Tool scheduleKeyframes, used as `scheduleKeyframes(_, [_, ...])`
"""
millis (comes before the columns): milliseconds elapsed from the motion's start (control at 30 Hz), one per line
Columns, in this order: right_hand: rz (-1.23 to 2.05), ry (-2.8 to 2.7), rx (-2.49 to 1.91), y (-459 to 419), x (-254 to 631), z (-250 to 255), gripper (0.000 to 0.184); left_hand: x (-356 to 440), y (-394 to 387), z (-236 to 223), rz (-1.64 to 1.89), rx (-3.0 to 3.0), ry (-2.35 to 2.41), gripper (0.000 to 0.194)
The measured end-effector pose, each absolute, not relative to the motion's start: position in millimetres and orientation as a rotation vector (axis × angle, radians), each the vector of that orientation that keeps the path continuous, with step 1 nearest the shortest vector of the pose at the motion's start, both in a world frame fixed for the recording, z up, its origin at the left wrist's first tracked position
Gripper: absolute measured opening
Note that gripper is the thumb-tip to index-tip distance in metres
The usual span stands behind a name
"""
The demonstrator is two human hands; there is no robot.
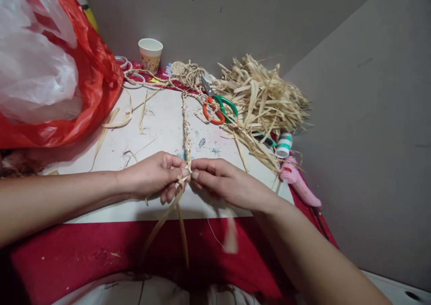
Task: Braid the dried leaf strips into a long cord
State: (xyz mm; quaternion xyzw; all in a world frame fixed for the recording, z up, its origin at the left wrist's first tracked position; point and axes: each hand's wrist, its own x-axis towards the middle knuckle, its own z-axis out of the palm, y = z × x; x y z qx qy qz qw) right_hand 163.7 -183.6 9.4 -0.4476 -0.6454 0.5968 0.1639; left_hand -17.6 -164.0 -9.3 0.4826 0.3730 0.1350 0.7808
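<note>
A thin straw braid [185, 121] runs from the back of the white board [161, 116] straight toward me. At its near end my left hand [163, 175] pinches the strands between thumb and fingertips. My right hand [222, 179] is closed on the same end from the other side, its fingertips almost touching the left ones. Loose straw strips [182, 228] hang from between the hands, over the red cloth. One more pale strip below my right hand is smeared by motion. The exact crossing of the strands is partly hidden by my fingers.
Scissors [213, 110] with orange and green handles lie beyond my hands, near a heap of dry straw [262, 94]. A pink glue gun [299, 184] rests at the right edge. A paper cup [150, 56] stands at the back. A red plastic bag [97, 85] fills the left.
</note>
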Motion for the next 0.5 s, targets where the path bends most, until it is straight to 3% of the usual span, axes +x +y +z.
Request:
scheduleKeyframes(167, [1.544,-2.068,-1.291,-178,169,10,0.023,-21,-163,-8,0.235,1.122,0.835,0.025])
scheduleKeyframes(367, [1.992,-1.618,-1.229,-176,166,-3,0.035,-25,-160,-9,0.194,1.159,0.79,0.025])
scheduleKeyframes(500, [2.113,-1.364,-1.215,-180,161,-7,0.036,-26,-157,-10,0.167,1.227,0.791,0.024])
